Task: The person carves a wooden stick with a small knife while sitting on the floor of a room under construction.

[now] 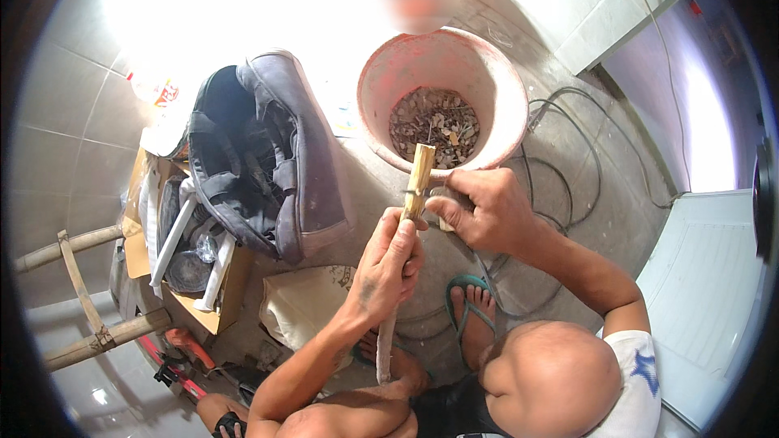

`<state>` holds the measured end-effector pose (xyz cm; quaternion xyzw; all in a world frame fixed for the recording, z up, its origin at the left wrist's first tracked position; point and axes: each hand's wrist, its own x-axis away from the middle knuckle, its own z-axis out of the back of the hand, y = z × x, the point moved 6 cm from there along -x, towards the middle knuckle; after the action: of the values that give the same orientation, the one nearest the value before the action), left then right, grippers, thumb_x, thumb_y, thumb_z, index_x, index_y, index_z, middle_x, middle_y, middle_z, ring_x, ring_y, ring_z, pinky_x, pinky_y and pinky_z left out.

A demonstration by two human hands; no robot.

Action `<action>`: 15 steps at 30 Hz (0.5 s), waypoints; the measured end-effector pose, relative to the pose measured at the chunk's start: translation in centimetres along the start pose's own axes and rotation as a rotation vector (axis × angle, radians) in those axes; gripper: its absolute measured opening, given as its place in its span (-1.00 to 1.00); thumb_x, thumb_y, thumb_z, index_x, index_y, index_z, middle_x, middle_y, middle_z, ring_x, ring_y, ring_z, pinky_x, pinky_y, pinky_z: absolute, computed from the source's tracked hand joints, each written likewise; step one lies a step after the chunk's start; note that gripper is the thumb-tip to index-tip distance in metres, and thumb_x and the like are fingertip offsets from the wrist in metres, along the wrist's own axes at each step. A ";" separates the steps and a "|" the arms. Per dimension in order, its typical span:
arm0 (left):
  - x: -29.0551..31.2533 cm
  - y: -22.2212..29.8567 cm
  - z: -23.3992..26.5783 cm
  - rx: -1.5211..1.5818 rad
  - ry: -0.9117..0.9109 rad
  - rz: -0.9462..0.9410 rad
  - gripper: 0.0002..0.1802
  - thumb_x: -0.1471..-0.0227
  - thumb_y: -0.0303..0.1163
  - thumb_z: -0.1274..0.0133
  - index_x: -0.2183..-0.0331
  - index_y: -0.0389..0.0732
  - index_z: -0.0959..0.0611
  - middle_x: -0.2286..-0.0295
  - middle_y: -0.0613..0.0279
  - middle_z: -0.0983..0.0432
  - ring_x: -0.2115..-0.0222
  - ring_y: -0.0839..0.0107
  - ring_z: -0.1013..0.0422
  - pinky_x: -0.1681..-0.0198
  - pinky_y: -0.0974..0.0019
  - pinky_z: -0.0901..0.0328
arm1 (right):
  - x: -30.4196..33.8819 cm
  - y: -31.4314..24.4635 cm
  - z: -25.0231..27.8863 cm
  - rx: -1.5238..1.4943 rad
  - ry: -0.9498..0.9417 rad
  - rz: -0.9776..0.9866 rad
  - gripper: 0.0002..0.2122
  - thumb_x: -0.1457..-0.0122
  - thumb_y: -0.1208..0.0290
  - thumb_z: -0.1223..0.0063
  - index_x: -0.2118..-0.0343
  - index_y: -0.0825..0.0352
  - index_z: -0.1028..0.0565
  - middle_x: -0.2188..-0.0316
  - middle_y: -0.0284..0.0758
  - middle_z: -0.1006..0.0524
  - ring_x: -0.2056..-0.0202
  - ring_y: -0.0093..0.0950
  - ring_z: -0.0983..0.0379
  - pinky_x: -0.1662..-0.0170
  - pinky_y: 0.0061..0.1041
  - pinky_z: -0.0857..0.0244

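Observation:
My left hand [386,264] is wrapped round a wooden stick [419,170]. Its upper end is bare, yellowish wood and points toward the bucket. Below my fist, a long greyish length runs down to my lap. Close to the right side of the stick, my right hand [484,209] is closed with the thumb bent in. A thin dark edge crosses the stick just beside those fingers. What the right hand holds is mostly hidden. Just beyond both hands stands a pinkish-white bucket [377,89] with brown and pale chips [434,118] in the bottom.
A dark blue tool bag [312,166] gapes at the left, beside a cardboard box [213,318] of assorted parts. A bamboo ladder [101,339] lies farther left. Black cable [596,158] loops over the floor at right, near a white panel [702,276]. A pale sack [304,302] lies near my feet.

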<state>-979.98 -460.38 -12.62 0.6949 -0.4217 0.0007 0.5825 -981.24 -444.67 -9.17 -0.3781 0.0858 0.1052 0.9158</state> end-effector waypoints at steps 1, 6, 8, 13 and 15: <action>0.0 -0.1 -0.1 0.011 0.002 -0.008 -0.66 -0.32 -0.06 0.33 0.19 -0.13 -0.35 0.65 0.45 -0.12 0.75 0.69 -0.02 0.73 0.57 0.00 | 0.1 0.3 -0.2 -0.001 0.001 -0.004 -0.78 -0.11 0.33 -0.15 0.32 0.41 -0.57 0.61 -0.12 -0.50 0.53 -0.26 -0.51 0.42 -0.38 -0.35; 0.5 -1.0 -0.3 -0.004 -0.006 0.044 -0.65 -0.32 -0.04 0.33 0.20 -0.12 -0.35 0.65 0.43 -0.12 0.76 0.67 -0.02 0.74 0.55 -0.01 | -2.1 4.0 1.8 0.080 0.105 -0.092 -0.69 -0.13 0.20 -0.14 0.49 0.42 -0.49 0.65 -0.08 -0.47 0.58 -0.12 -0.48 0.55 -0.27 -0.29; 0.8 -1.2 -0.9 -0.052 -0.046 0.052 -0.65 -0.31 -0.05 0.32 0.21 -0.13 -0.35 0.65 0.43 -0.14 0.75 0.67 -0.03 0.73 0.55 -0.02 | -2.6 5.5 2.9 0.101 0.117 -0.237 -0.69 -0.13 0.20 -0.14 0.51 0.42 -0.49 0.65 -0.08 -0.47 0.57 -0.12 -0.48 0.55 -0.28 -0.28; 0.2 -1.6 0.3 -0.001 0.005 0.015 -0.69 -0.31 -0.09 0.26 0.21 -0.15 -0.35 0.63 0.42 -0.18 0.74 0.67 -0.08 0.70 0.55 -0.07 | -1.2 3.1 1.8 -0.193 0.036 -0.249 -0.70 -0.14 0.22 -0.12 0.50 0.43 -0.49 0.65 -0.09 -0.47 0.54 -0.13 -0.49 0.51 -0.28 -0.28; -0.1 -1.0 0.1 0.027 0.067 -0.080 -0.75 -0.29 -0.18 0.17 0.23 -0.18 -0.34 0.61 0.41 -0.22 0.71 0.69 -0.10 0.68 0.56 -0.09 | -0.4 1.2 0.7 -0.132 0.040 -0.099 -0.70 -0.14 0.22 -0.12 0.49 0.42 -0.49 0.66 -0.10 -0.46 0.54 -0.14 -0.48 0.52 -0.28 -0.28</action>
<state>-979.53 -460.48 -13.48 0.7184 -0.3738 0.0066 0.5866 -981.93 -443.36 -9.38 -0.4435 0.0783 0.0578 0.8910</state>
